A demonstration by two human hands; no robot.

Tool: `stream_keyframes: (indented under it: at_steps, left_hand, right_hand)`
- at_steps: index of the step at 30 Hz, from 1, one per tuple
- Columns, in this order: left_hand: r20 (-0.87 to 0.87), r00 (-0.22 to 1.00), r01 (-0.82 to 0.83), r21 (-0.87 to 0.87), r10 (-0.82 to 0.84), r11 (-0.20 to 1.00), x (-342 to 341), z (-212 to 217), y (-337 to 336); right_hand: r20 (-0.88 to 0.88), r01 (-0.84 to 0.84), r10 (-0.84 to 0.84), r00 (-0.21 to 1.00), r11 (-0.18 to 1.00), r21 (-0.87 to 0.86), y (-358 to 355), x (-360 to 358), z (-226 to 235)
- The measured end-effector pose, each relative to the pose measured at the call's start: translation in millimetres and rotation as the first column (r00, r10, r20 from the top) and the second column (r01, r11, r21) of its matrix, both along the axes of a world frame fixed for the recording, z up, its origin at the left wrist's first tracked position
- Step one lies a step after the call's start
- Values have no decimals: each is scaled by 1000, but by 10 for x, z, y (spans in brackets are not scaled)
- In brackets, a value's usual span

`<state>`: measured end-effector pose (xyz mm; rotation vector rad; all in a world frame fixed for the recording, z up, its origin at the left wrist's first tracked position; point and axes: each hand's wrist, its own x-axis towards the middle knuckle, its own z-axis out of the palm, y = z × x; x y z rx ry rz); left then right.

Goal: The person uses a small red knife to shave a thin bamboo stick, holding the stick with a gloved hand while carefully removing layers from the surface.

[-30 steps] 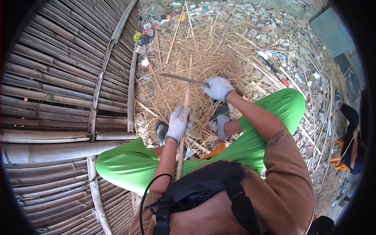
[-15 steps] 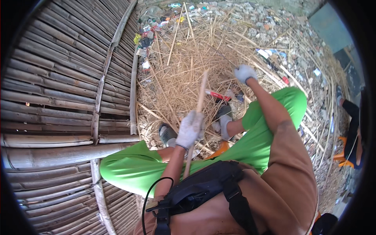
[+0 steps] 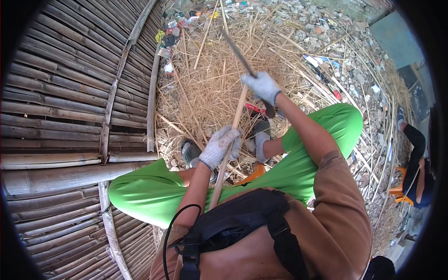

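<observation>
My left hand (image 3: 221, 147), in a white work glove, is closed round a pale split bamboo strip (image 3: 238, 111). The strip slants up from beside my waist, between my legs, to a far end close to my right hand. In my gloved right hand (image 3: 262, 87) is a long knife (image 3: 239, 56). Its dark, narrow blade points away and to the left, and a bit of the brown handle shows below the fist. The base of the blade is by the strip's far end; whether they touch, I cannot tell.
Bamboo shavings (image 3: 205, 93) cover the ground ahead, with rubble and litter around them. A wall of bamboo poles (image 3: 60, 93) stands on my left. Long strips (image 3: 322, 84) lie to the right. A red-handled object (image 3: 254, 108) lies near my shoe. Another person (image 3: 417, 163) sits at far right.
My right hand has come left with the knife, to the strip's far end. The blade, thin and hard to see before, now shows broadside. My left hand still grips the strip.
</observation>
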<state>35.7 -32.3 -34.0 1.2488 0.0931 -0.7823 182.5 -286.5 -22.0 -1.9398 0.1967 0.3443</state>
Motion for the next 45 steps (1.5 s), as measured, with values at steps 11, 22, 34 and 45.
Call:
stream_keyframes:
  at_steps: [11,22,34,45]
  left_hand:
    - [-38,888,443,-196,-458,875,-363,135,117]
    - [48,989,-140,24,139,990,58,-158,118]
    - [156,969,-224,216,193,950,-50,-113,345]
    - [187,982,-89,316,30,945,-175,24,59]
  right_hand:
    - [245,629,-647,722,761,156,-1359,538,-86]
    - [341,179,-72,937,939,-293,-554,79,-493]
    - [2,-501,692,722,524,-689,722,-884,-147]
    - [100,142,-102,990,666,-733,-818,359,-227]
